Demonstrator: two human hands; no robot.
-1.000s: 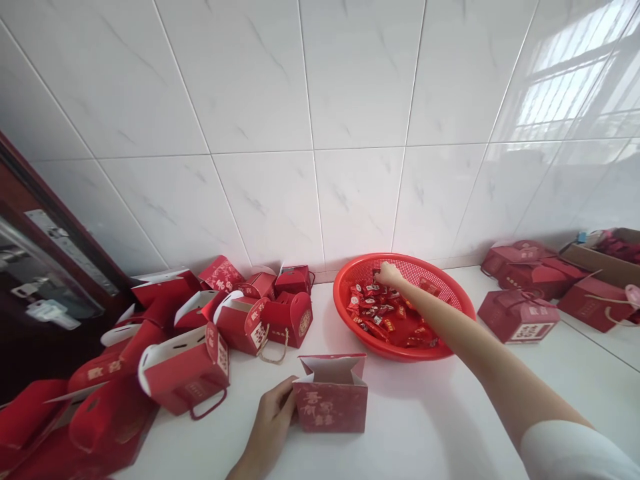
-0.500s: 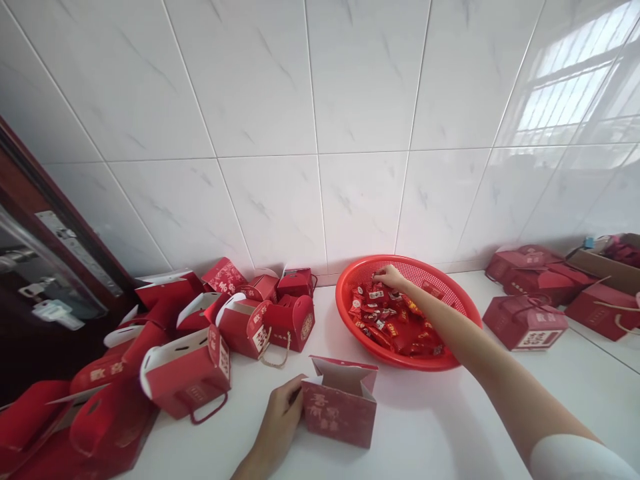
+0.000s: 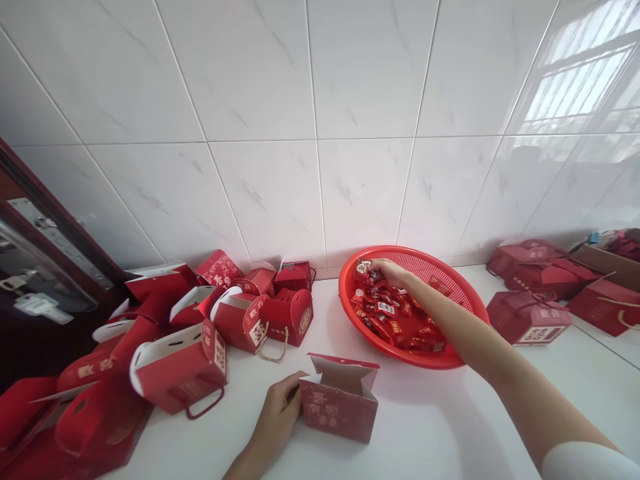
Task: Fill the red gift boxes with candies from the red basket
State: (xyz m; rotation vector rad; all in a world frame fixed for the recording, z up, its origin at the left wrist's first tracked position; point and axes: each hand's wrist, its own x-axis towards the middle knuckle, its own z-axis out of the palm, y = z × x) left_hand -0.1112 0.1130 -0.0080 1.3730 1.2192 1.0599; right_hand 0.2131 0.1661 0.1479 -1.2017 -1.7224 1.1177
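An open-topped red gift box (image 3: pixel 338 415) stands on the white table in front of me. My left hand (image 3: pixel 279 408) grips its left edge between thumb and fingers. To the box's upper right sits a red plastic basket (image 3: pixel 477 308) with red-wrapped candies (image 3: pixel 387 308) heaped in it. Inside its far left part, my right hand (image 3: pixel 389 272) pinches a wrapped candy (image 3: pixel 363 267) that has a pale printed label. My right forearm reaches across the basket's right side and covers part of the candies.
Several red boxes, many with lids up, crowd the left, among them a corded box (image 3: pixel 183 373). More boxes with handles, such as a closed one (image 3: pixel 527 317), and a cardboard carton (image 3: pixel 607 263) stand at the right. A tiled wall (image 3: pixel 360 193) rises behind the table.
My right hand has shifted a little within the basket, and a candy now shows at its fingertips. My left hand stays on the gift box. The view has tilted slightly.
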